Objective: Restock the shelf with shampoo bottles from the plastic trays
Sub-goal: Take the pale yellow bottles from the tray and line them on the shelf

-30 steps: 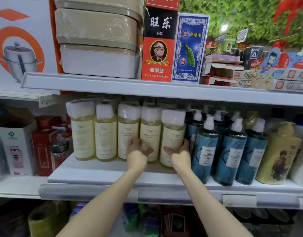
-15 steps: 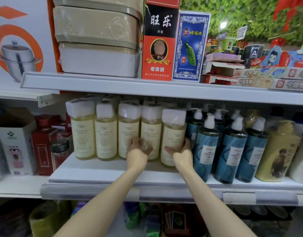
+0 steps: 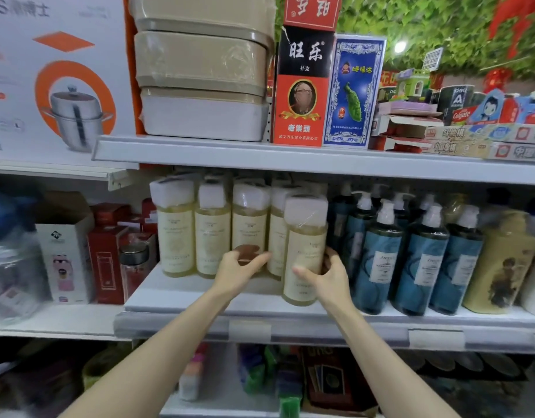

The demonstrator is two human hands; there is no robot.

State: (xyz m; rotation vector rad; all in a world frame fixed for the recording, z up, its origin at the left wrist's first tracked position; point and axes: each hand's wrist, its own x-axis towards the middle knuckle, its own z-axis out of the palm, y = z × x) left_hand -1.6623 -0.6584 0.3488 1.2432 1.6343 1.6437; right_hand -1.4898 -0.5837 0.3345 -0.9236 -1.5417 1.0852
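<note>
A row of pale yellow shampoo bottles with wrapped white caps stands on the white middle shelf. My right hand grips the rightmost yellow bottle, which stands closer to the shelf's front edge than the others. My left hand is curled round the lower part of a neighbouring yellow bottle in the row. No plastic tray is in view.
Several blue pump bottles stand directly right of my right hand, then a yellow cartoon bottle. Red boxes and a glass jar sit at the left. The upper shelf overhangs the bottle caps.
My right hand has closed round the rightmost yellow bottle and drawn it forward toward the shelf edge. My left hand has shifted a little left onto the neighbouring bottle.
</note>
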